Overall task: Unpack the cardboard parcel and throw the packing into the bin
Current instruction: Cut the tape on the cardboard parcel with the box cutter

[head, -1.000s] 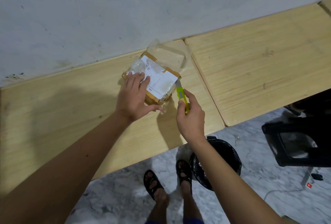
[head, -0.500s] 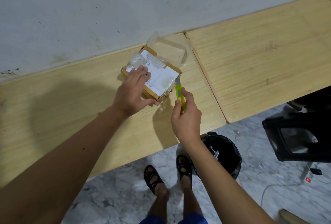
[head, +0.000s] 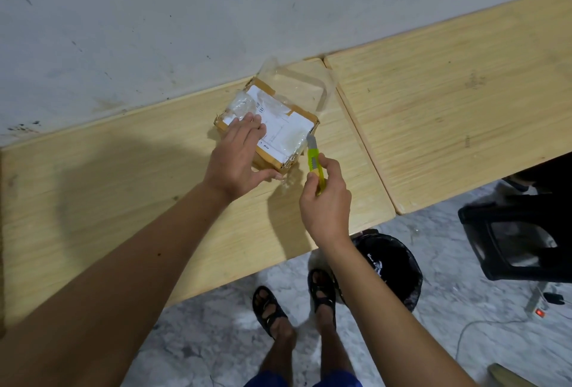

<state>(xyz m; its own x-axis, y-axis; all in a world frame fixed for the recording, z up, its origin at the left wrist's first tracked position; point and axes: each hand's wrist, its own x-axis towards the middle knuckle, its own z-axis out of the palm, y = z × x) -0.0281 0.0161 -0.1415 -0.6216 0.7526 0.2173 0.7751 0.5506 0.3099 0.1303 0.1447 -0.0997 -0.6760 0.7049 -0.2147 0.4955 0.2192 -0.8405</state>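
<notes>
While my left hand (head: 238,151) is pressing flat on the taped cardboard parcel (head: 272,126) sitting closed on the desk (head: 123,176), my right hand (head: 325,201) is gripping a yellow utility knife (head: 315,164) at its corner; the black-lined bin (head: 393,266) is standing below.

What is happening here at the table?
A person is opening a parcel on the table. The left hand lies flat on the parcel and steadies it, thumb against its near side. The right hand grips a yellow knife, its tip at the parcel's right edge. Clear tape has peeled up behind the parcel. The parcel is not yet open. A black bin stands on the floor nearby.
</notes>
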